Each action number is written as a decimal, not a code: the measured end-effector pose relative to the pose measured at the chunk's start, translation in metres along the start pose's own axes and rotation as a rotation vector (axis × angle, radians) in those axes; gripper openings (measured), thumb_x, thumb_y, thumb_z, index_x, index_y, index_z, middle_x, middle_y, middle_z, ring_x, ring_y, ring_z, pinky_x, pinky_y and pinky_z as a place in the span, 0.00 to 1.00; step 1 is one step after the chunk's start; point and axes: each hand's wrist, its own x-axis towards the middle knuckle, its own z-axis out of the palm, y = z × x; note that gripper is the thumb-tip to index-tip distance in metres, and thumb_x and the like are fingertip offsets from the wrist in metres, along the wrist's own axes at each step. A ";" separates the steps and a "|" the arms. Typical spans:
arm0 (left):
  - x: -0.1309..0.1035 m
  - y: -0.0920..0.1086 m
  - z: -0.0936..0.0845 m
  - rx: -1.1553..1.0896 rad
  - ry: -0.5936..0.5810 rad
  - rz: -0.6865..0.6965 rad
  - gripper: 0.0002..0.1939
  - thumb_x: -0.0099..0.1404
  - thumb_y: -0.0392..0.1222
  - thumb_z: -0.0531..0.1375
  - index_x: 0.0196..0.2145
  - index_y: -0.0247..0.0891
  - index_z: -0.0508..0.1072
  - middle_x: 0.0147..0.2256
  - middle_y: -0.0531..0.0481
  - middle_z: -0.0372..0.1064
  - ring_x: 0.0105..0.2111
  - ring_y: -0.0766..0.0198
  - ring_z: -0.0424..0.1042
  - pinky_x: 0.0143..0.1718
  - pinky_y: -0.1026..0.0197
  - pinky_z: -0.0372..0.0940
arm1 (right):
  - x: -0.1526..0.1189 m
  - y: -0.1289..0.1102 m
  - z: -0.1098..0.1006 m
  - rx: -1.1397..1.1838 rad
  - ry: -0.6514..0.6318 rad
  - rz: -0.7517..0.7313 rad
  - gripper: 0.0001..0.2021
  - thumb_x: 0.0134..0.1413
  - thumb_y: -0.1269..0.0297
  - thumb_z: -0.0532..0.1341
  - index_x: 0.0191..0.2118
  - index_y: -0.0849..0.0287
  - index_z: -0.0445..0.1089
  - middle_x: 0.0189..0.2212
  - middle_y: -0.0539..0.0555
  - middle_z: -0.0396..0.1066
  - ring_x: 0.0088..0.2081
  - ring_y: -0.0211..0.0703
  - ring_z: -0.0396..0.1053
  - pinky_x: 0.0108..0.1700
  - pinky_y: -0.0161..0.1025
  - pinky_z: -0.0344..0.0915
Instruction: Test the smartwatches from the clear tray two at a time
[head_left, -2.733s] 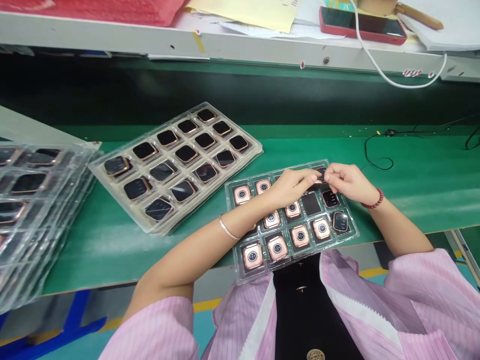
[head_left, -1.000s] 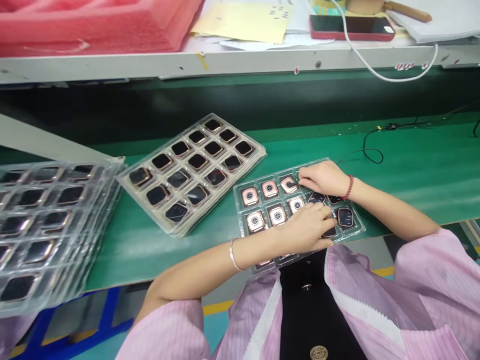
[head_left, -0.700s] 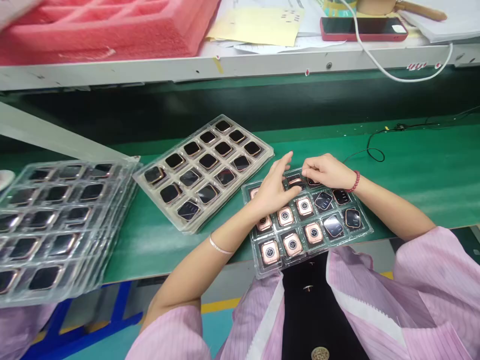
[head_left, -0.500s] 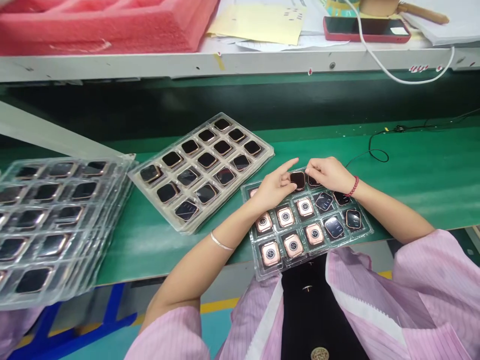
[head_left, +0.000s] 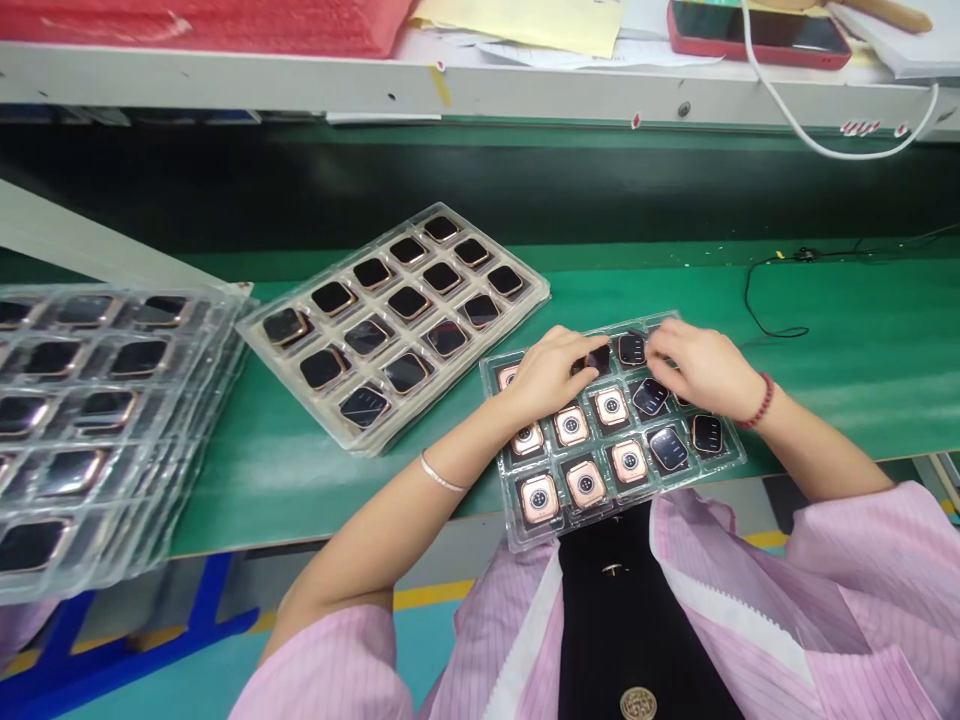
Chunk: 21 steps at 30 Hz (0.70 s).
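Note:
A clear plastic tray (head_left: pixel 525 542) lies at the table's front edge, close to my body. Several watch bodies in it show pink-gold backs, like one watch back (head_left: pixel 539 499); others on its right side lie dark screen up. My left hand (head_left: pixel 551 375) has thumb and finger at a dark watch (head_left: pixel 598 360) in the tray's back row, seemingly gripping its edges. Beside another dark watch (head_left: pixel 631 349), over the tray's back right corner, is my right hand (head_left: pixel 701 370), its fingers bent and partly apart, with nothing visible in them.
A stack of filled trays (head_left: pixel 536 287) sits behind and left of my hands. Another tall tray stack (head_left: pixel 150 535) stands at far left. On the shelf (head_left: pixel 525 92) above are pink foam (head_left: pixel 225 28), papers and a red-cased phone (head_left: pixel 757 38). A white cable (head_left: pixel 806 140) hangs down.
My right hand has moved right, away from the back-row watches, uncovering one. My left hand stays at its watch. The view has shifted slightly.

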 end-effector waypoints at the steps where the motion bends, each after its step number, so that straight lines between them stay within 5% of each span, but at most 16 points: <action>1: 0.001 0.001 0.000 0.073 -0.016 0.018 0.23 0.69 0.40 0.60 0.60 0.35 0.76 0.50 0.40 0.76 0.49 0.49 0.70 0.53 0.44 0.67 | -0.009 -0.002 -0.001 -0.048 -0.051 0.000 0.10 0.69 0.59 0.60 0.41 0.60 0.74 0.41 0.58 0.76 0.36 0.49 0.73 0.31 0.40 0.55; 5: 0.002 0.003 0.004 0.158 -0.019 0.002 0.22 0.71 0.42 0.58 0.59 0.33 0.76 0.53 0.38 0.73 0.50 0.47 0.68 0.52 0.44 0.67 | -0.029 -0.009 0.003 -0.170 -0.111 -0.013 0.13 0.63 0.56 0.67 0.44 0.62 0.75 0.44 0.61 0.75 0.39 0.51 0.75 0.30 0.40 0.57; 12: 0.000 -0.002 0.008 0.040 0.109 0.002 0.19 0.71 0.41 0.56 0.56 0.35 0.77 0.53 0.40 0.74 0.52 0.50 0.72 0.56 0.45 0.68 | -0.021 -0.006 0.014 0.168 0.066 -0.272 0.08 0.71 0.68 0.54 0.46 0.57 0.71 0.40 0.55 0.79 0.38 0.44 0.76 0.37 0.37 0.64; 16: -0.001 -0.005 0.007 -0.032 0.178 0.024 0.18 0.72 0.40 0.55 0.54 0.36 0.78 0.51 0.42 0.76 0.52 0.53 0.74 0.55 0.49 0.69 | -0.020 -0.006 0.019 0.143 -0.089 -0.309 0.07 0.68 0.68 0.54 0.39 0.56 0.69 0.25 0.50 0.75 0.24 0.41 0.69 0.29 0.37 0.53; 21: -0.005 -0.002 0.007 -0.068 0.220 0.104 0.17 0.73 0.41 0.55 0.53 0.37 0.78 0.50 0.42 0.77 0.52 0.54 0.75 0.56 0.50 0.69 | -0.014 -0.005 0.017 0.099 -0.137 -0.207 0.05 0.65 0.67 0.58 0.36 0.57 0.68 0.25 0.50 0.74 0.24 0.41 0.67 0.29 0.37 0.50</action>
